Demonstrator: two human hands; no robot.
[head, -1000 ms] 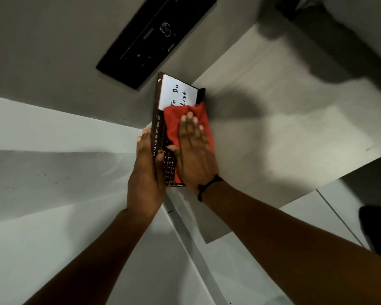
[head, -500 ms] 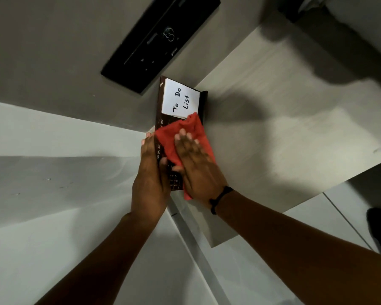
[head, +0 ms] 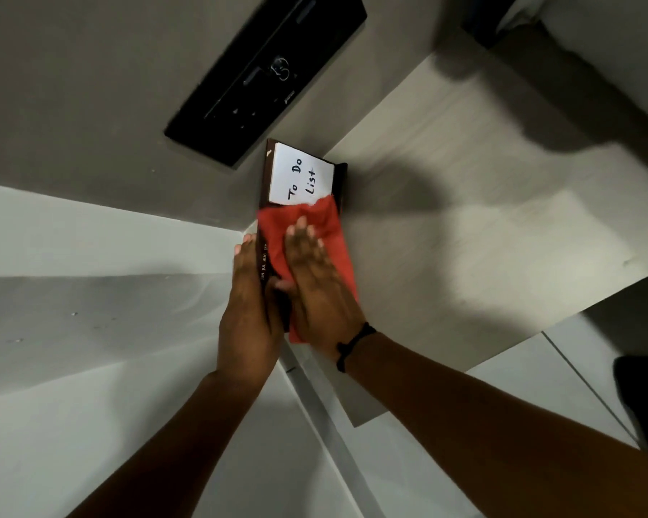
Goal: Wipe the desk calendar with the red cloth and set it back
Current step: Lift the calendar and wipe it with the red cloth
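The dark brown desk calendar [head: 265, 173] carries a white "To Do List" card on its upper half and month names down its left edge. My left hand [head: 247, 312] grips the calendar's left edge and lower end. My right hand [head: 317, 282] lies flat, fingers together, pressing the red cloth [head: 337, 233] onto the calendar's face. The cloth covers the lower half of the calendar, and its top edge touches the bottom of the white card.
A pale wood-grain desk [head: 483, 226] lies to the right under the calendar. A black flat device [head: 266, 69] sits above on the grey surface. A dark shape [head: 644, 405] is at the right edge, beside white floor tiles.
My right hand slid the red cloth down off the white card towards me, then spread it wider across the calendar's face. The left hand kept its hold.
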